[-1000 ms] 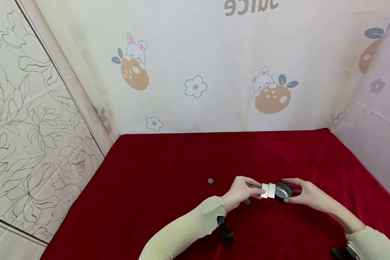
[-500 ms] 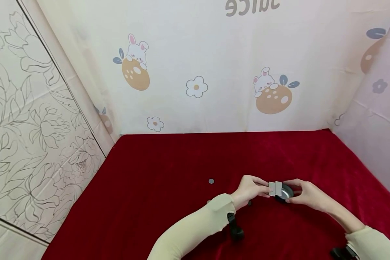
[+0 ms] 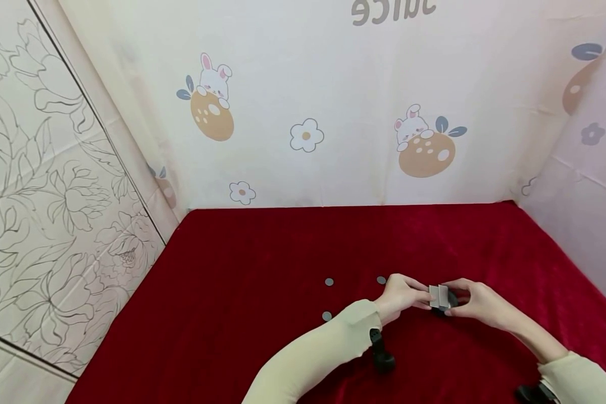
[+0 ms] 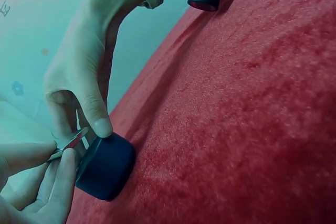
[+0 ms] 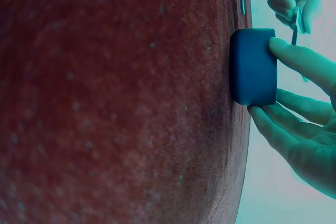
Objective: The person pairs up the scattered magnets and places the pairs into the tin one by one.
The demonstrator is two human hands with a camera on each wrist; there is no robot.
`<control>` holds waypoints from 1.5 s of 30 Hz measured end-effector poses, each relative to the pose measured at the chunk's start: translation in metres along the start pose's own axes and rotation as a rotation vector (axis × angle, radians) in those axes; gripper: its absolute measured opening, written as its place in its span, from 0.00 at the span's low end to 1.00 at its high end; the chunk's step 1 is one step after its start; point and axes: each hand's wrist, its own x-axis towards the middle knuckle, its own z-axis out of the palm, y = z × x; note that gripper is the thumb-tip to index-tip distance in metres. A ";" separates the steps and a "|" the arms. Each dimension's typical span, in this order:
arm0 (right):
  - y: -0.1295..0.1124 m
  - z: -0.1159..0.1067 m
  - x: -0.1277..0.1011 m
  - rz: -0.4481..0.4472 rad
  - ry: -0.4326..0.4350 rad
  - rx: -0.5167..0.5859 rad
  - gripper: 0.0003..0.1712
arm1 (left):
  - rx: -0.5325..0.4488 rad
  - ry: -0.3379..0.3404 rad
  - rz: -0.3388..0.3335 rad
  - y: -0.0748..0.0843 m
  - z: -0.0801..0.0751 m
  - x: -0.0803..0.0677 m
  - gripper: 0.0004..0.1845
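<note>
Your hands meet low and right of centre on the red cloth (image 3: 262, 252). Your right hand (image 3: 477, 303) steadies a small dark round tin (image 5: 253, 66): thumb curled on its near rim, fingers curved under the far side, the tin touching the cloth. Your left hand (image 3: 401, 296) comes in from 9 o'clock of that tin and pinches a thin pale card (image 3: 438, 295) between thumb and fingertips. The card stands on edge right over the tin's mouth, its flat face toward you, its long axis running 9 to 3 between the two hands. From the head view the tin is almost wholly hidden behind the card. Whether the card touches the rim you cannot tell.

Three small grey discs lie on the cloth at 9 to 10 o'clock of your left hand, the nearest (image 3: 381, 279) just beside your knuckles.
</note>
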 end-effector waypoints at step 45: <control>0.003 0.000 0.000 -0.010 0.022 0.006 0.28 | 0.462 0.041 0.097 -0.002 0.012 0.014 0.08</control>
